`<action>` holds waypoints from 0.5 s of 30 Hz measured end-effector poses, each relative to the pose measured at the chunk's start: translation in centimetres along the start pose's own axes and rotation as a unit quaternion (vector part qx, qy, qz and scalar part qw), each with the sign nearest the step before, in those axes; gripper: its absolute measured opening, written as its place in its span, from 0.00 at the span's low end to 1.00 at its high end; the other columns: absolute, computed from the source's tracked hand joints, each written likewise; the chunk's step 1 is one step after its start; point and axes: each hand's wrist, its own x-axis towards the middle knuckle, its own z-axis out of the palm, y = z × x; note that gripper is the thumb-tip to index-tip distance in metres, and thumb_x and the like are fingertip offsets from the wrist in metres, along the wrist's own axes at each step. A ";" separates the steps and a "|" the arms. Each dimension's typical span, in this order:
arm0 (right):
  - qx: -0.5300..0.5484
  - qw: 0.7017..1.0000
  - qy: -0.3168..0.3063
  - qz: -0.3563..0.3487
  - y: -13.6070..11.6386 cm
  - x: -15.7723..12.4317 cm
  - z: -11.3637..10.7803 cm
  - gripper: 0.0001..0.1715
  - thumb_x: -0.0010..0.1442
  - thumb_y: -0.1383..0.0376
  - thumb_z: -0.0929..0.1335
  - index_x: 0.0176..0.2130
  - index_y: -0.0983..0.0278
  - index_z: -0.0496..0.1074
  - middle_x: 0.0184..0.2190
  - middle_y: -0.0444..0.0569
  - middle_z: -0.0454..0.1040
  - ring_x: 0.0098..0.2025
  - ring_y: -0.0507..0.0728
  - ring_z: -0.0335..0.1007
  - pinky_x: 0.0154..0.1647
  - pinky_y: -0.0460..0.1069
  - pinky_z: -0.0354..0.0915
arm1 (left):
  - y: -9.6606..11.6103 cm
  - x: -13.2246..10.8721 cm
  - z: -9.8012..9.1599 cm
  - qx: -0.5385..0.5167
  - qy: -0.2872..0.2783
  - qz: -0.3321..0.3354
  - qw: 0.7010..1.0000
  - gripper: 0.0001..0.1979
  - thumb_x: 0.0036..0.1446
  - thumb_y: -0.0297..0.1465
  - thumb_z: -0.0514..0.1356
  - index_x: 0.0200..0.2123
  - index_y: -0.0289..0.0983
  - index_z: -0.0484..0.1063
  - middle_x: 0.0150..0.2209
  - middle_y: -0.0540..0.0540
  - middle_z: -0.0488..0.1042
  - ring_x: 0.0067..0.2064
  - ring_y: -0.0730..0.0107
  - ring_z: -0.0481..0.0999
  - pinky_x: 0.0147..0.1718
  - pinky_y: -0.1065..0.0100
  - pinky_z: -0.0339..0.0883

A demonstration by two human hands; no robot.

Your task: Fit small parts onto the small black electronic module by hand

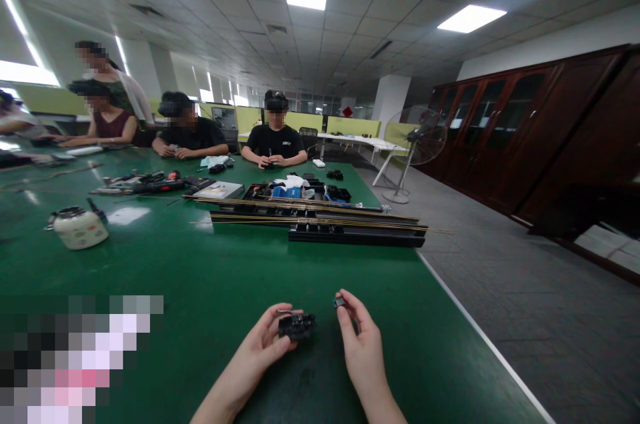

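Note:
Near the front of the green table (210, 284), my left hand (265, 341) is closed around a small black mechanical part (297, 326), with the thumb in front and the fingers behind it. To its right, my right hand (361, 334) pinches a small grey piece (341, 302) with a bluish edge between thumb and fingertips. The two held pieces are apart, with a short gap between them. Both hands are just above the table surface; the fine details of the parts are too small to tell.
Black rails (357, 235) with thin rods lie across the table ahead. Beyond them are blue and black items (287, 192). A cream pot (80, 227) stands at left. Several people are around the far side; a fan (411, 144) stands at right.

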 end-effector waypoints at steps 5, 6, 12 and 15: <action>-0.038 0.999 0.005 -0.027 -0.1 -0.2 -0.1 0.19 0.55 0.57 0.64 0.46 0.62 0.69 0.46 0.53 0.72 0.49 0.60 0.66 0.52 0.57 0.60 | 0.0 0.0 -0.1 0.008 -0.004 -0.001 1.000 0.24 0.42 0.35 0.65 0.45 0.41 0.64 0.50 0.38 0.70 0.51 0.53 0.68 0.47 0.57 0.59; -0.042 0.999 0.006 -0.031 -0.1 -0.2 -0.1 0.19 0.55 0.57 0.64 0.45 0.62 0.69 0.46 0.53 0.72 0.49 0.60 0.66 0.52 0.57 0.60 | 0.0 0.0 -0.1 0.009 -0.005 -0.002 1.000 0.24 0.42 0.35 0.65 0.45 0.41 0.64 0.50 0.38 0.70 0.51 0.53 0.67 0.47 0.57 0.59; -0.050 0.998 0.006 -0.042 0.3 -0.1 0.1 0.19 0.55 0.57 0.64 0.45 0.62 0.70 0.44 0.53 0.73 0.47 0.59 0.68 0.51 0.55 0.62 | 0.0 0.0 -0.1 0.010 -0.008 -0.003 1.000 0.24 0.42 0.35 0.65 0.45 0.41 0.64 0.50 0.39 0.70 0.51 0.53 0.67 0.47 0.57 0.58; -0.047 0.998 0.001 -0.042 0.2 -0.1 0.1 0.20 0.54 0.58 0.65 0.46 0.62 0.69 0.43 0.52 0.74 0.46 0.59 0.69 0.49 0.54 0.64 | 0.1 0.0 -0.1 0.006 -0.004 -0.004 1.000 0.24 0.42 0.34 0.65 0.45 0.41 0.65 0.50 0.39 0.70 0.51 0.52 0.67 0.48 0.57 0.58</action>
